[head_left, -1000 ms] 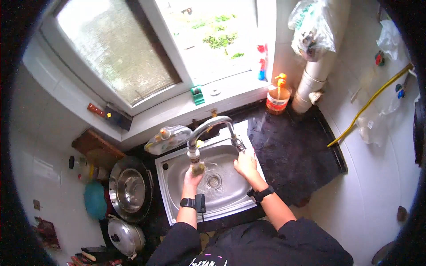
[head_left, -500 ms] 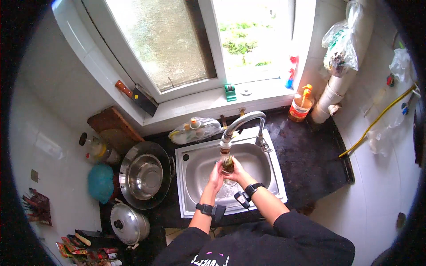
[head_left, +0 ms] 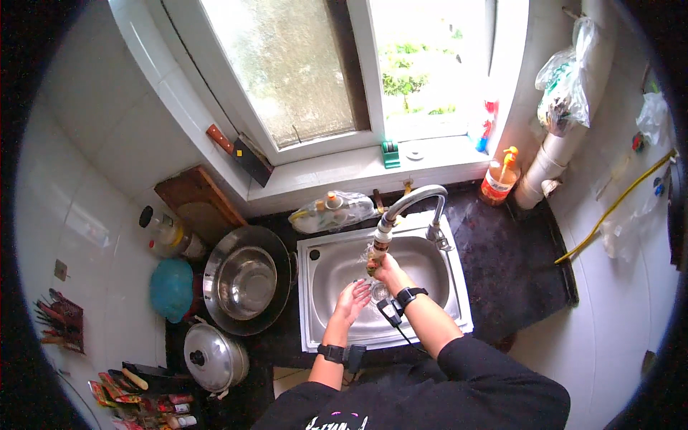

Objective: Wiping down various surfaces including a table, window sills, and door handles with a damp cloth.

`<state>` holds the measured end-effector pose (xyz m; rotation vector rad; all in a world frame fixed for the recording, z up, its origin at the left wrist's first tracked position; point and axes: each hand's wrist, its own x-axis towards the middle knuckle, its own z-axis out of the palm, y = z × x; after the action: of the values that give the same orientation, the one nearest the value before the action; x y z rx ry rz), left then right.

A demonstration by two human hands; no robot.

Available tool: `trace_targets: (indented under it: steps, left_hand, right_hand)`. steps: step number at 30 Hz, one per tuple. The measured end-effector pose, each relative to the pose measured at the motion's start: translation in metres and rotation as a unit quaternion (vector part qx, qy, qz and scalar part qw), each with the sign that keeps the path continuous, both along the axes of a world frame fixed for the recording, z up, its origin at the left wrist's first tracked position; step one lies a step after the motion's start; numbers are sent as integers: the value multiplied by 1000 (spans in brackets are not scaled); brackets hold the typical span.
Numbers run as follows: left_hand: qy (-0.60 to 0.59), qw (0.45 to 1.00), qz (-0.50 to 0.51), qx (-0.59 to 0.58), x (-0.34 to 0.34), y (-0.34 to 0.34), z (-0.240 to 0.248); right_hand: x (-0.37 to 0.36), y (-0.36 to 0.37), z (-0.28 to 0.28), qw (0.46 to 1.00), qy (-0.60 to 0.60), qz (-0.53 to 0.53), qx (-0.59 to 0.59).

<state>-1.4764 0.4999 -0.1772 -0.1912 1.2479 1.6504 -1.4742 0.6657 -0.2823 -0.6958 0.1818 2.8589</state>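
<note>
A stainless steel sink (head_left: 304, 301) is set into the dark counter under the window, with a curved metal faucet (head_left: 423, 192) above it. My right hand (head_left: 388, 269) is raised right under the faucet's spout, its fingers closed on a small brownish-green thing (head_left: 371, 267). What kind of thing it is I cannot make out; fingers and splashing water partly cover it. My left hand (head_left: 352, 302) hangs over the basin, lower and to the left, palm up with fingers stretched out and nothing in it. The drain shows between the two hands.
A wok (head_left: 288, 287) with a steel bowl (head_left: 247, 283) in it and a lidded pot (head_left: 215, 358) stand left of the sink. An orange pump bottle (head_left: 499, 179) is at the back right. A cleaver (head_left: 251, 159) leans by the windowsill. A plastic-wrapped bundle (head_left: 333, 213) lies behind the sink.
My hands, together around the brownish-green thing before, are now apart. The left has dropped lower and opened; the right has lifted the thing closer to the spout. The view has shifted slightly.
</note>
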Motion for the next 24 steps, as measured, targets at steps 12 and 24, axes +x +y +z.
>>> trace_targets:
  steps: [12,24]
  left_hand:
    - [-239,956,47,161,-9,73,-18]
    - [-106,975,75,179,-45,105,-89]
  right_hand:
    - [34,-2,73,952,-182,-7,246]
    - [107,6,109,908,-244,-41,338]
